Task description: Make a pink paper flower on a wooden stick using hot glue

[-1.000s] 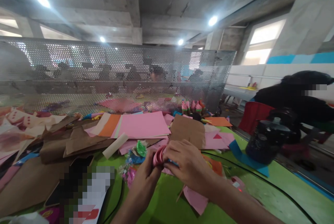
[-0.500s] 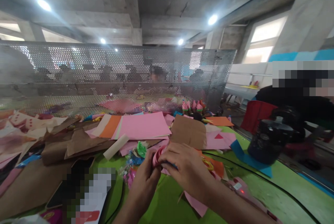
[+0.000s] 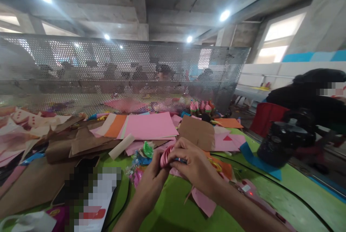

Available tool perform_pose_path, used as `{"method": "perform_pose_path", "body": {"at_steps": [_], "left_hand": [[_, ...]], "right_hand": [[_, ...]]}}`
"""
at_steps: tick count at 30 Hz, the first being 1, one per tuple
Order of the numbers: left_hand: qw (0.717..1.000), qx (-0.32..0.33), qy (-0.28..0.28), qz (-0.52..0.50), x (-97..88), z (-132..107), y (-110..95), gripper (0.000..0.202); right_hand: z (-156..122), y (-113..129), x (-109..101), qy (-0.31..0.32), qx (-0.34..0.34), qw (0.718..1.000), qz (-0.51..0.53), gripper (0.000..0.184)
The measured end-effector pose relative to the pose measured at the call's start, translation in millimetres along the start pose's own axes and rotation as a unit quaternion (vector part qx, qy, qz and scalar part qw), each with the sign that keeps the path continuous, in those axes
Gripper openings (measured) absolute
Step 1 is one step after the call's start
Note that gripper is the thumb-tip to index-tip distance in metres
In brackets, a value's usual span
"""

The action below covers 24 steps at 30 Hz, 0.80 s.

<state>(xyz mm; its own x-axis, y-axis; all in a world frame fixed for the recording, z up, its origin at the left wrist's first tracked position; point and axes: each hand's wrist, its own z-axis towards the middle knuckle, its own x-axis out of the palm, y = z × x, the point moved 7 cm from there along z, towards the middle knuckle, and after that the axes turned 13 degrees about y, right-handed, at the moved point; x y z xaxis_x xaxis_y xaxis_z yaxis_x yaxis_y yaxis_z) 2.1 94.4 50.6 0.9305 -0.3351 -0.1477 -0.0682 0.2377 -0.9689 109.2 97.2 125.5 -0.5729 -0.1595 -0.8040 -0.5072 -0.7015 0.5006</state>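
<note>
Above the green table, a small pink, finely striped coil (image 3: 165, 157) that looks like wound paper is between my two hands. My left hand (image 3: 151, 181) is closed around its left and lower side with thumb and fingers. The fingertips of my right hand (image 3: 195, 165) are bent and pinch the coil's right edge. A bit of blue shows at the right fingers; I cannot tell what it is. Just left of the hands lie a green crinkled piece (image 3: 147, 149) and clear and magenta wrapping (image 3: 137, 176). Pink paper (image 3: 204, 201) lies under my right wrist.
Pink sheets (image 3: 151, 125) and brown card (image 3: 196, 132) lie ahead. A black cable (image 3: 266, 176) crosses the right side near a pink tool with a red light (image 3: 250, 190) and a dark jug (image 3: 277, 143). A phone (image 3: 78, 178) lies left. Behind stands a perforated metal screen (image 3: 121, 77); a person sits right.
The coil has turned a little, so more of its striped side shows. My right hand has risen slightly and shifted its fingers on the edge. The view has tilted a little.
</note>
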Motion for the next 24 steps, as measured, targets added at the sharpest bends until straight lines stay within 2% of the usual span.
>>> {"method": "perform_pose_path", "body": {"at_steps": [7, 16, 24], "left_hand": [[1.000, 0.019, 0.006, -0.004, 0.5, 2.2, 1.9, 0.036], [0.999, 0.045, 0.008, 0.002, -0.1, 2.2, -0.8, 0.035], [1.000, 0.024, -0.004, 0.012, -1.9, -0.3, -2.2, 0.032]], "right_hand": [[-2.6, -2.9, 3.1, -0.017, -0.033, 0.998, 0.052, 0.022], [-3.7, -5.2, 6.9, -0.066, -0.051, 0.993, 0.083, 0.010], [-5.6, -12.2, 9.0, -0.081, -0.052, 0.990, 0.103, 0.009]]}}
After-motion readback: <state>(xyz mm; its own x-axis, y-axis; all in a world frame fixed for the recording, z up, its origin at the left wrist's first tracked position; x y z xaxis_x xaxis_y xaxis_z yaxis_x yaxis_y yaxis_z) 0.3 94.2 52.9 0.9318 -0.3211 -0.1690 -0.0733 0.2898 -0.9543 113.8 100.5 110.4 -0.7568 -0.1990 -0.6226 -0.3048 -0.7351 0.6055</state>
